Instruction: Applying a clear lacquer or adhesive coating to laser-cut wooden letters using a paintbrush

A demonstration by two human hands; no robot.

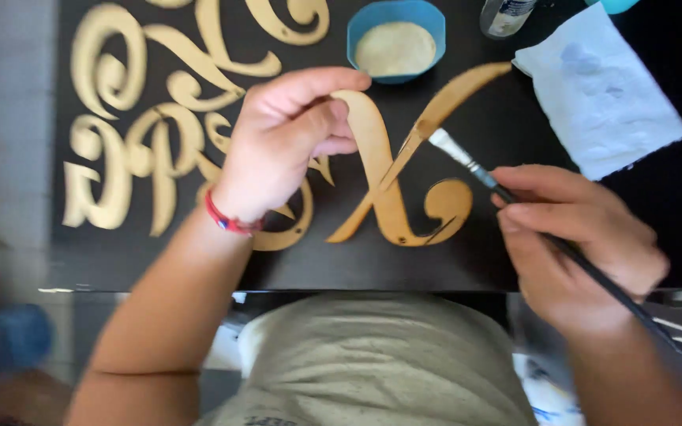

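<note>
My left hand [286, 138] grips the upper left arm of a gold-painted wooden cut-out letter [392, 193] lying on a black board [499, 260]. My right hand [578, 237] holds a thin black paintbrush [507, 193]. The brush's pale bristles touch the letter's long diagonal stroke near its middle. A red bracelet [226, 221] circles my left wrist.
A blue bowl [395, 39] of pale gold paint sits behind the letter. A stained white paper towel [601, 95] lies at the right. More gold swirly cut-out letters [144, 118] lie at the left. A jar [505, 16] stands at the top edge.
</note>
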